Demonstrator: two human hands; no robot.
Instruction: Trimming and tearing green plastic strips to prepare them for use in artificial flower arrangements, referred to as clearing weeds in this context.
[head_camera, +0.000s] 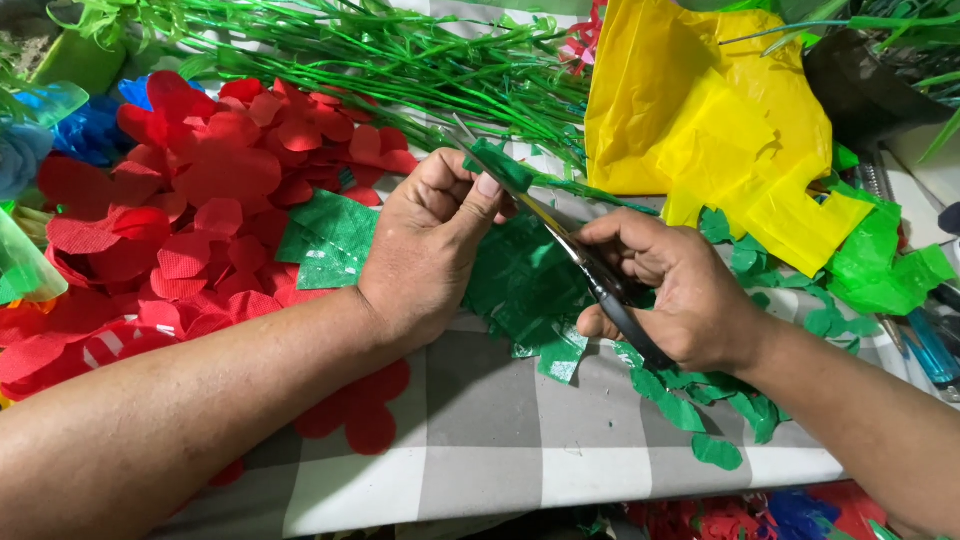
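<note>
Centrally, left hand (425, 250) pinching green strip (500, 165), right hand (665, 290) working scissors (580, 255)

Free room: I see one open patch of grey-and-white checked tablecloth (480, 440), near the table's front edge. Obstacles around that patch: red fabric petals (190, 220) heaped left; green plastic stems (380, 60) across the far side; yellow plastic sheet (720, 130) far right; green cut leaves (700, 400) scattered right.
</note>
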